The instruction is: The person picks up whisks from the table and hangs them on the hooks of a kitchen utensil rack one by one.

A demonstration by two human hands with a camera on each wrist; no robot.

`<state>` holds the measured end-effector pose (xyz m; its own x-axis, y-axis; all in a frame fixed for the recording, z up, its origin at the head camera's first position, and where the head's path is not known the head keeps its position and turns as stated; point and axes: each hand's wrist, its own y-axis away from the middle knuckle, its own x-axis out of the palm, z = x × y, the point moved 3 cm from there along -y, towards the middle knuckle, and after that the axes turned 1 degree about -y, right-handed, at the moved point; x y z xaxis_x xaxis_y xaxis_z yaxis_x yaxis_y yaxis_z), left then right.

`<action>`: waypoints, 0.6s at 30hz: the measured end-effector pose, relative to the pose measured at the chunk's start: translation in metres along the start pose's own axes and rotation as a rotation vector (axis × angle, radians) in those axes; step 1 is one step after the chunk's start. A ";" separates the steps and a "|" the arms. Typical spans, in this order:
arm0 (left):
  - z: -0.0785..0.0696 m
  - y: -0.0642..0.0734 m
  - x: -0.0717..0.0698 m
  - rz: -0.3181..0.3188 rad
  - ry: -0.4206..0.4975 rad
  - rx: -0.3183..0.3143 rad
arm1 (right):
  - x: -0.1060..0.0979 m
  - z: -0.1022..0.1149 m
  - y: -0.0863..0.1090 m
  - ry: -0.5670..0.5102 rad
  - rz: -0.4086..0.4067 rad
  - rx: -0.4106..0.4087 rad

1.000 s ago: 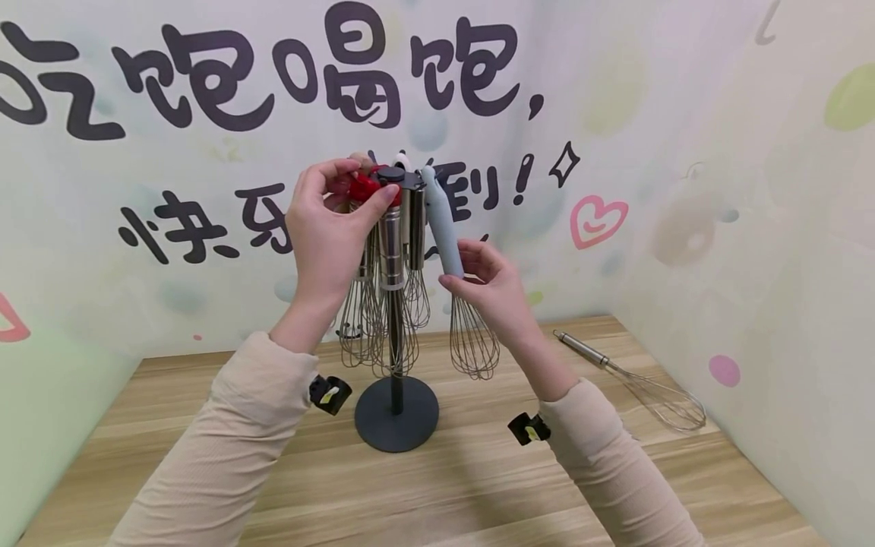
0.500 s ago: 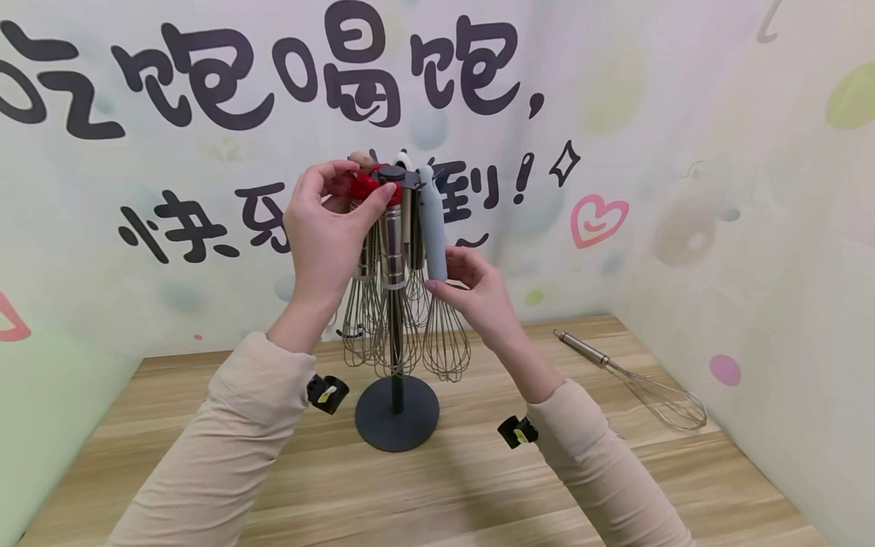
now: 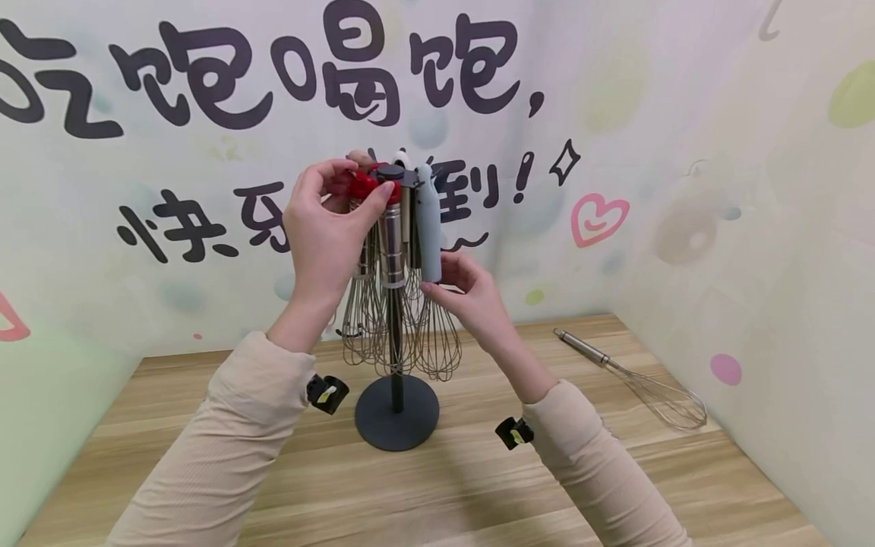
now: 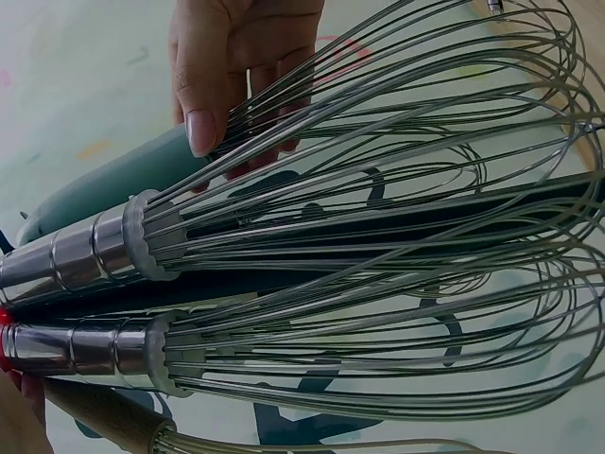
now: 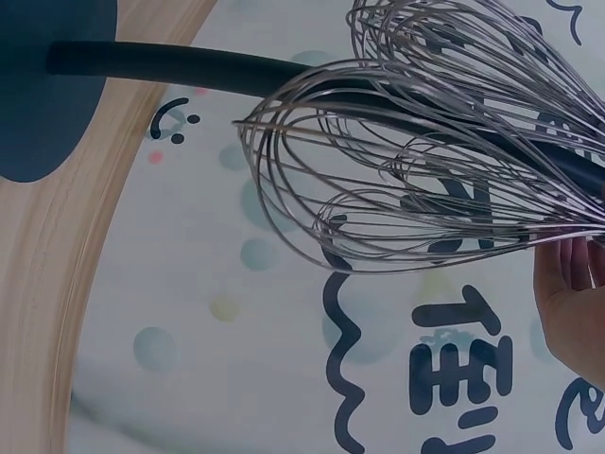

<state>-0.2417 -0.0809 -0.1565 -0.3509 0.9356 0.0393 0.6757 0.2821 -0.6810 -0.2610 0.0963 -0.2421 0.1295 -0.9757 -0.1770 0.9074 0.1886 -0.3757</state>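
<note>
A black stand with a round base holds several hanging whisks at its top. My left hand grips the red tops of the steel-handled whisks at the stand's head. To the right hangs a whisk with a light blue handle, its wires pointing down. The thumb and fingers of my right hand pinch the lower end of that handle. In the left wrist view, the right thumb lies on the blue handle's end, where the wires begin. The hook of the blue handle is hard to make out.
Another steel whisk lies on the wooden table at the right, near the side wall. Behind the stand, a printed wall rises from the table's back edge. A brown handle shows among the hanging whisks.
My right hand has moved left with the blue-handled whisk, which has swung from a slant to nearly upright beside the other whisks. The left hand has stayed at the red tops.
</note>
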 end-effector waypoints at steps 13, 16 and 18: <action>-0.001 -0.001 -0.001 0.001 -0.004 -0.003 | -0.016 -0.005 -0.001 -0.001 0.018 -0.032; -0.001 -0.001 -0.001 0.000 -0.009 0.002 | -0.024 -0.005 0.000 -0.008 0.014 -0.049; -0.001 -0.001 -0.001 0.000 -0.012 0.004 | -0.029 -0.005 0.001 -0.031 0.006 -0.057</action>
<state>-0.2410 -0.0821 -0.1553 -0.3587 0.9329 0.0305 0.6732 0.2812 -0.6839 -0.2660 0.1257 -0.2414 0.1480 -0.9773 -0.1513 0.8825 0.1996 -0.4259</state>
